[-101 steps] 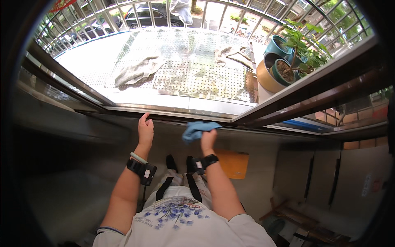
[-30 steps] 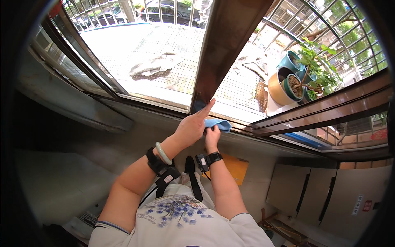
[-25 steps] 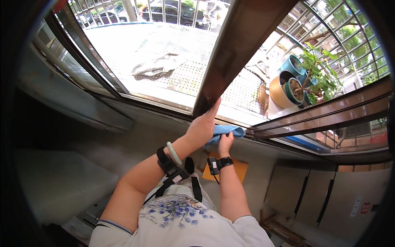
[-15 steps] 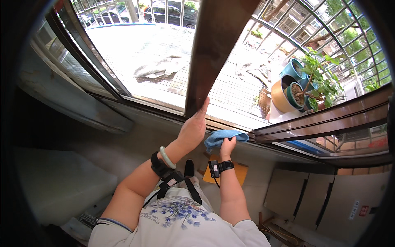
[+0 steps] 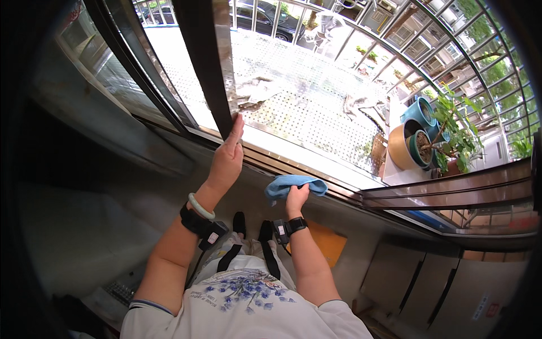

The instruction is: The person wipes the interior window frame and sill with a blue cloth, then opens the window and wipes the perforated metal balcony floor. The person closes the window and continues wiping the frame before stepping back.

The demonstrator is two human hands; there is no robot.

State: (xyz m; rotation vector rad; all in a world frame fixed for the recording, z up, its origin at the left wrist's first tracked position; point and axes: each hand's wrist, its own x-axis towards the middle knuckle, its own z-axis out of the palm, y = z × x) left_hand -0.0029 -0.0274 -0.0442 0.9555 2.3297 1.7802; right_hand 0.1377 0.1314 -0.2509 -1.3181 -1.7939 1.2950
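My left hand (image 5: 227, 158) presses against the edge of a dark sliding window frame (image 5: 210, 62), its fingers stretched out along the frame. A pale bangle (image 5: 201, 207) and a black strap circle that wrist. In my right hand (image 5: 297, 199) a folded blue cloth (image 5: 288, 184) is gripped, bunched above the knuckles. The cloth is held close to the lower window track (image 5: 322, 179), to the right of my left hand. Whether it touches the track I cannot tell.
Beyond the opening, potted plants (image 5: 419, 148) stand at the right on a perforated ledge (image 5: 316, 107) enclosed by metal bars (image 5: 429, 68). A grey cabinet (image 5: 435, 282) is at the lower right. An orange panel (image 5: 324, 244) lies low behind my right forearm.
The window frame has slid left with my left hand against it, widening the opening on its right. My right hand and the blue cloth have shifted slightly left.
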